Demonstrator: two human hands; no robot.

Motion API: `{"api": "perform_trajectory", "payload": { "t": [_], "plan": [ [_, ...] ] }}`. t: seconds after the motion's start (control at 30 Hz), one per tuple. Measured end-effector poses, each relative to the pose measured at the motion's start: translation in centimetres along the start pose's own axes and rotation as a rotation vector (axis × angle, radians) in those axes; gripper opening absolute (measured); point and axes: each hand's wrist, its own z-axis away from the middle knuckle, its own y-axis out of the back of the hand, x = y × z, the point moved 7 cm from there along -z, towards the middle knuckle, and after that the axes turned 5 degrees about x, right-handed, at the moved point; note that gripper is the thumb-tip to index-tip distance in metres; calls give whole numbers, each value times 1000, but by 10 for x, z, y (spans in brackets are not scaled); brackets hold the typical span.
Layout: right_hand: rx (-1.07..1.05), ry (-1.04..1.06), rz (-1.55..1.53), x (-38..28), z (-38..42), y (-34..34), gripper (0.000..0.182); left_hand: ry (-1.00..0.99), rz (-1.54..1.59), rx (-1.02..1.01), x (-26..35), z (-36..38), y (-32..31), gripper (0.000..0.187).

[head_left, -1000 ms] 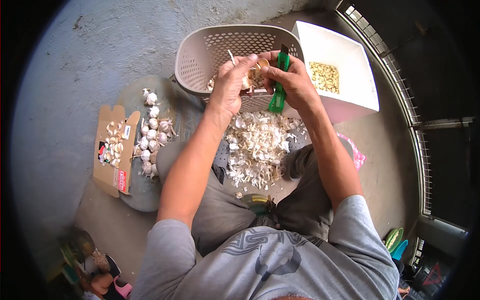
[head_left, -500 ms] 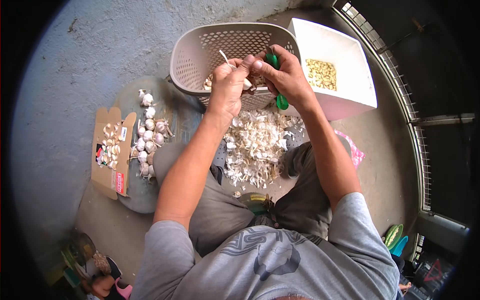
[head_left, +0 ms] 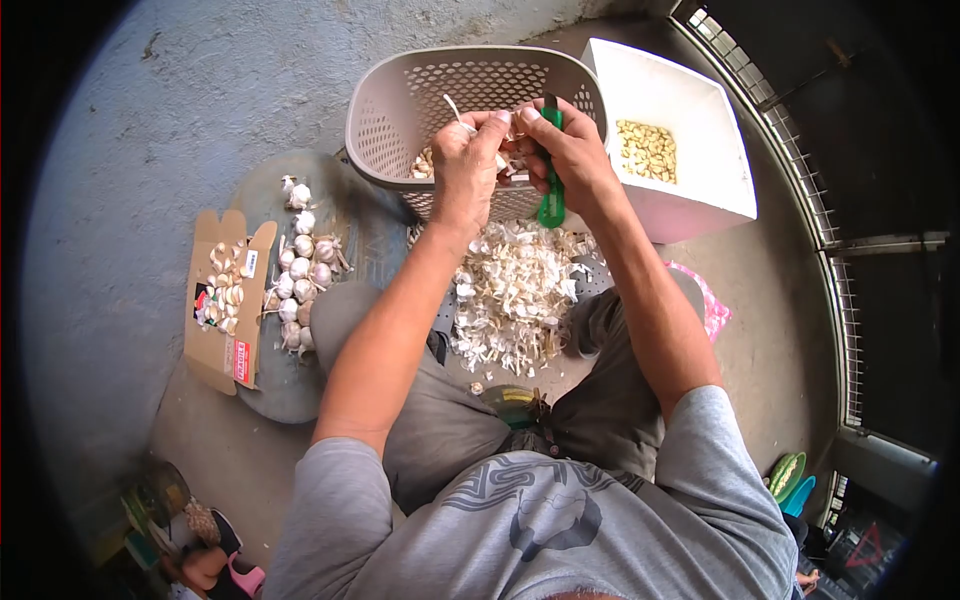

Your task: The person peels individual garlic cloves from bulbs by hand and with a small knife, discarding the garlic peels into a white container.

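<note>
My left hand (head_left: 466,165) is closed around a garlic bulb (head_left: 502,162) whose pale stem (head_left: 452,106) pokes up above the fist; the fingers hide much of the bulb. In my right hand (head_left: 580,160) is a small knife with a green handle (head_left: 552,205), its dark tip pointing away from me. The right thumb and fingertips meet the left thumb at the garlic, where a bit of thin skin shows. Both hands are over the near rim of a grey-brown perforated basket (head_left: 375,110), which has garlic cloves (head_left: 423,163) inside.
Garlic skins (head_left: 515,290) lie heaped between my legs. To the left, whole garlic bulbs (head_left: 302,265) stand on a round surface beside a cardboard box (head_left: 205,345) with loose cloves. A white container (head_left: 690,90) holds peeled cloves (head_left: 648,152). Another person's arm (head_left: 205,568) appears lower left.
The green handle has swung more upright in my right hand, and the right fingers have shifted on it. My left hand keeps its hold on the bulb, moving slightly right.
</note>
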Motion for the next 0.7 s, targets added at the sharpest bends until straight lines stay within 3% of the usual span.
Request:
{"api": "perform_trajectory", "payload": {
  "t": [0.07, 0.13, 0.23, 0.33, 0.43, 0.53, 0.7],
  "plan": [
    [-55, 60, 179, -2, -2, 6, 18, 18, -56, -65, 2, -1, -3, 17],
    [-39, 61, 132, -10, 1, 8, 19, 23, -180, -163, 7, 1, -4, 17],
    [-2, 28, 1, -10, 0, 17, 18, -45, -328, -165, 13, 6, -5, 17],
    [-50, 46, 183, -4, -7, 18, 20, -52, -268, -118, 6, 2, -1, 14],
    [45, 419, 691, -24, 2, 2, 23, -12, -139, -53, -6, -4, 7, 13],
    [36, 494, 797, -33, 8, -2, 26, -51, -181, -83, -4, -7, 11, 12],
    [-2, 190, 667, -19, -6, 20, 21, -147, -346, -126, 3, -4, 2, 13]
  ]
}}
